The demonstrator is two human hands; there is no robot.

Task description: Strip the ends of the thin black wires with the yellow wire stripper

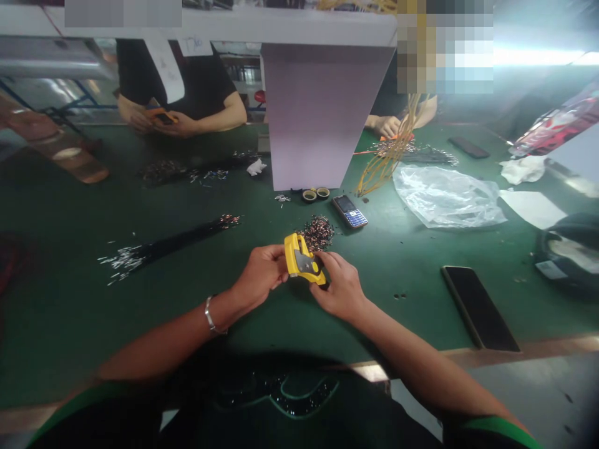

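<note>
Yellow plastic sits at the centre of my feed: one yellow plastic hand tool (pixel 299 259) with a grey metal plate on its face, held just above the green work mat (pixel 70 324). Both hands are on it. The left hand (pixel 260 273) is closed around its upper end, and the right hand (pixel 339 287) grips its lower end with the fingers curled over. I count one metal bracelet (pixel 209 314) on the left wrist. Just beyond the tool lies one loose pile of short wires (pixel 318 233), almost touching it. Near that pile I can make out one keypad phone (pixel 349 211) and two small tape rolls (pixel 309 196) side by side against the foot of one pale partition (pixel 313 118). To the right lie one black smartphone (pixel 480 308) and one crumpled clear plastic bag (pixel 444 197), and to the left one long bundle of black wires (pixel 168 246) with bare metal ends. Across the table I count two co-workers, their hands apart from the person's own. One, on the left of my view, holds an orange-and-yellow tool (pixel 161 116) in both hands; the other, on the right, has a hand (pixel 388 126) beneath a hanging bundle of yellow wires (pixel 386 149).
</note>
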